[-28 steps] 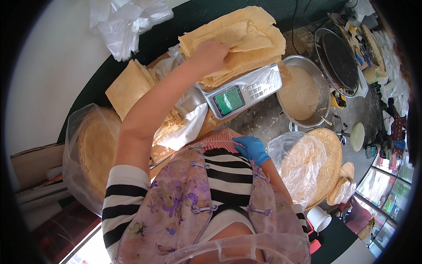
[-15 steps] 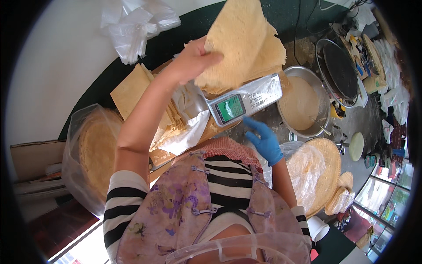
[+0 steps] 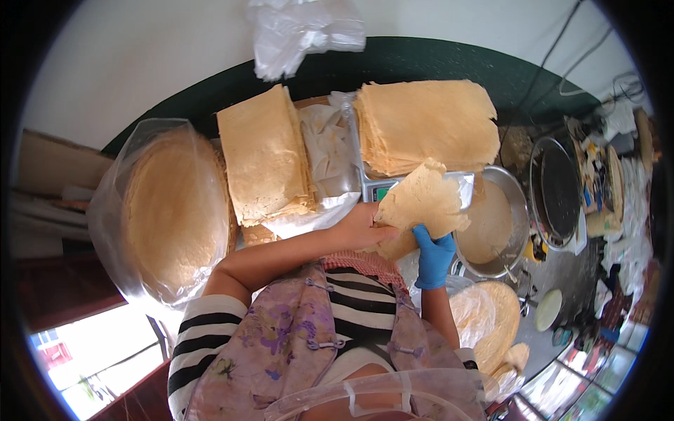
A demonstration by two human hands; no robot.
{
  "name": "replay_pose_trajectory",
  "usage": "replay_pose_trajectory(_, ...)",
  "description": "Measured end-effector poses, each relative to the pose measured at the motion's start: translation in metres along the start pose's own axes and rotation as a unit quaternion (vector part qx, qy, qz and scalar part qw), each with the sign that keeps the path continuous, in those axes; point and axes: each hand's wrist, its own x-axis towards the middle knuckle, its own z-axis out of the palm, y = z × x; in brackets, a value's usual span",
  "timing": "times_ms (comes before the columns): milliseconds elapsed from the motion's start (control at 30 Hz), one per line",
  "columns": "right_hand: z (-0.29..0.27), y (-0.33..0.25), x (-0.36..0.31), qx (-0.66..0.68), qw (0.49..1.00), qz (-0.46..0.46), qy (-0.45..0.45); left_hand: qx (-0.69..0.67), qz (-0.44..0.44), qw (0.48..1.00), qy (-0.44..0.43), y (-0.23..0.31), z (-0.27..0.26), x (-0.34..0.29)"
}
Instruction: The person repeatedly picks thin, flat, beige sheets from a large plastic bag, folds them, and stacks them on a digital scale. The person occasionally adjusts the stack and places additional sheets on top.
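Note:
A thin, folded tan pancake [image 3: 425, 200] with ragged edges is between my hands, just in front of a scale. My bare left hand [image 3: 357, 228] pinches its left edge. On its lower right edge closes my right hand [image 3: 434, 256], in a blue glove, thumb over the sheet. Behind it, a thick stack of folded pancakes [image 3: 425, 126] lies on the silver scale [image 3: 368, 188]. The held sheet partly covers the scale's green screen and hides its keys. Left of the scale stands another stack of folded pancakes [image 3: 260, 151], with crumpled clear plastic [image 3: 330, 140] between.
Far left, round pancakes [image 3: 175, 203] sit in a clear plastic bag. To the right are a metal bowl of batter [image 3: 484, 228] and a round black griddle [image 3: 558, 189]. A plastic-covered round pile [image 3: 495, 319] lies by my right elbow. White bags [image 3: 305, 31] hang on the wall.
My left hand has come down from over the scale's stack, bringing a pancake toward my body. My right hand, free before, now grips it too. The view has turned left.

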Motion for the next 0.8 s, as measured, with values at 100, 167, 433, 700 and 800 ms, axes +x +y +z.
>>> replay_pose_trajectory(100,0.006,0.003,0.003,-0.032,0.994,0.031,-0.102,0.035,0.025,0.995,0.085,-0.005,-0.007,-0.02)
replay_pose_trajectory(167,0.008,0.006,0.004,-0.044,0.972,0.083,-0.217,0.088,0.054,0.988,0.111,0.0,-0.031,-0.046)
replay_pose_trajectory(433,0.021,0.041,-0.02,-0.215,0.872,0.101,-0.429,-0.024,0.001,0.885,0.465,0.022,-0.109,-0.161)
replay_pose_trajectory(700,0.034,0.044,-0.018,-0.252,0.843,0.01,-0.475,-0.071,-0.029,0.902,0.425,0.018,-0.079,-0.146)
replay_pose_trajectory(800,0.033,0.035,-0.013,-0.109,0.874,0.08,-0.467,-0.106,-0.044,0.934,0.339,0.016,-0.07,-0.131)
